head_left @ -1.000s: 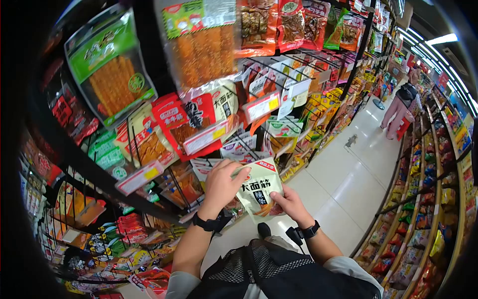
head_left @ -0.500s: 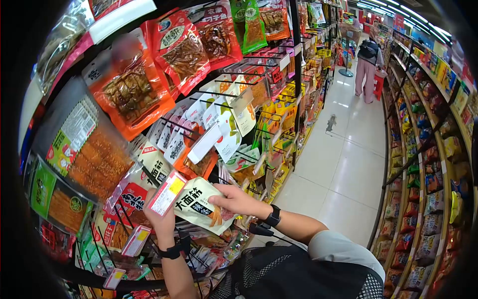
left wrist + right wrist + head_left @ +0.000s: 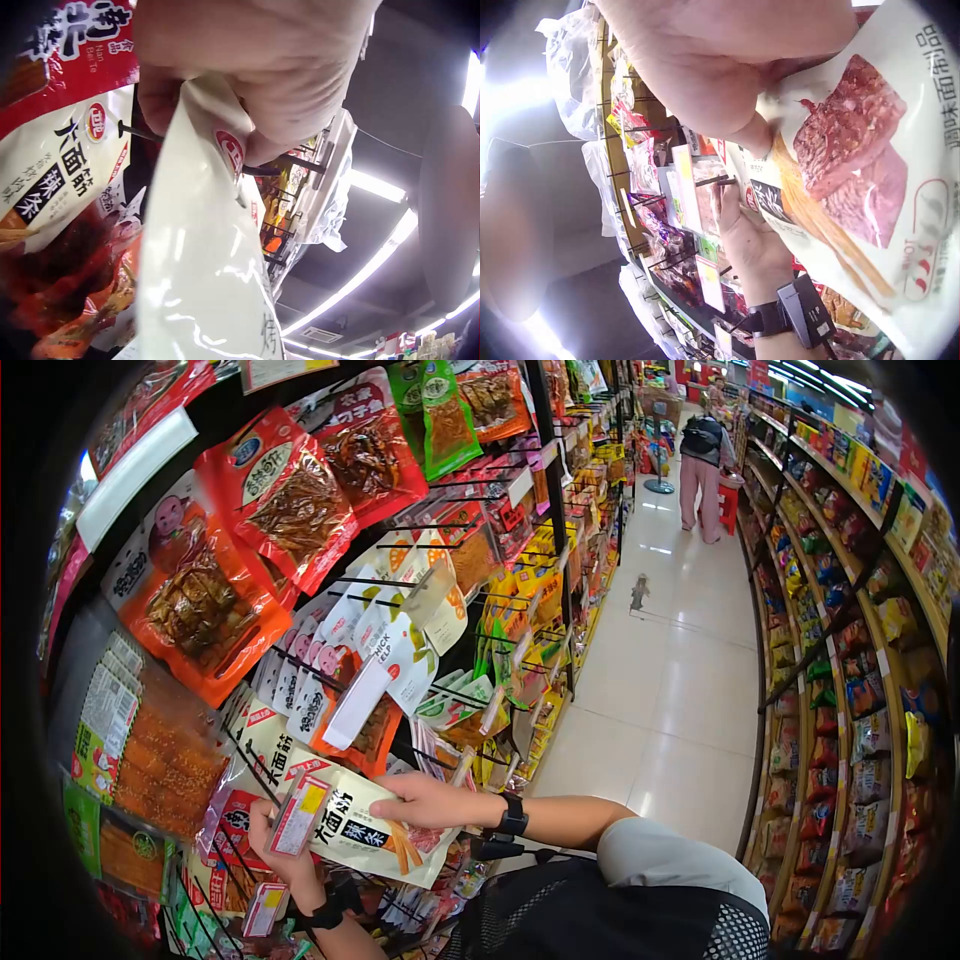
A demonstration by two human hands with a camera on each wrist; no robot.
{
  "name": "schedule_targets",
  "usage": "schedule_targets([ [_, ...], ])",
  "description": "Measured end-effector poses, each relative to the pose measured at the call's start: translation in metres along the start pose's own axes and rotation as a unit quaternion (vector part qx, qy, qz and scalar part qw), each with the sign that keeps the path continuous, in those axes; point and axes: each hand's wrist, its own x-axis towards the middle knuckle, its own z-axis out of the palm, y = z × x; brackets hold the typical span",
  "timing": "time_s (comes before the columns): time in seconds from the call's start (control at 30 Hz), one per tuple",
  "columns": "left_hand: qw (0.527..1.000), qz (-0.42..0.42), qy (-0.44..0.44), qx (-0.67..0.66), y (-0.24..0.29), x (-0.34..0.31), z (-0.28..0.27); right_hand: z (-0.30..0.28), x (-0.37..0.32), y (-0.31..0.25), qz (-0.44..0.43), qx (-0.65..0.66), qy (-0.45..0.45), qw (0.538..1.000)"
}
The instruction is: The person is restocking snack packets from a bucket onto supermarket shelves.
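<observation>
Both hands are on the packet [image 3: 365,835], low at the rack. The left hand [image 3: 282,852] pinches its top edge right by the hook [image 3: 142,135], fingers curled over the seal. The price tag [image 3: 300,815] sits just in front of those knuckles. The right hand [image 3: 425,800] clamps the other end, and the right wrist view shows thumb and fingers nipping the foil from both sides.

So the packet stretches between the two hands, lying nearly level, with its printed face turned up to the head camera. I can't tell whether the hole at the top is on the hook or just beside it.

A matching bag [image 3: 52,172] hangs close behind the left hand. Above both hands hang an orange bag [image 3: 200,600] and, higher up, a red bag [image 3: 285,490]. A watch [image 3: 513,817] sits on the right wrist. Out past the right hand the floor [image 3: 670,690] runs down the aisle, with a shopper [image 3: 700,460] well away at the far end.
</observation>
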Motion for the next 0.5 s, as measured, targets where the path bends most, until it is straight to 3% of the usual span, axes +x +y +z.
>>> schedule_targets([
  [0.07, 0.992, -0.086, -0.013, -0.086, -0.020, 0.001, -0.002, -0.002, 0.004, 0.012, -0.016, 0.014, -0.005, 1.000],
  [0.17, 0.997, -0.042, -0.005, -0.067, -0.017, 0.004, 0.002, -0.012, 0.001, -0.023, 0.084, -0.008, -0.013, 0.996],
  [0.27, 0.994, -0.016, 0.034, 0.102, -0.037, 0.020, -0.002, -0.010, 0.024, 0.005, 0.115, 0.024, -0.015, 0.993],
  [0.3, 0.983, -0.004, 0.045, 0.176, -0.044, 0.027, -0.002, -0.008, 0.035, 0.017, 0.089, 0.005, 0.010, 0.996],
  [0.4, 0.988, -0.136, 0.068, 0.036, -0.073, 0.043, 0.000, -0.010, 0.072, 0.077, -0.027, -0.225, 0.080, 0.971],
  [0.43, 0.986, -0.087, 0.052, 0.130, -0.073, 0.045, -0.001, -0.009, 0.077, 0.088, -0.045, -0.270, 0.102, 0.956],
  [0.5, 0.990, -0.001, 0.088, 0.110, -0.057, 0.032, 0.009, -0.007, 0.072, 0.099, -0.048, -0.309, 0.122, 0.942],
])
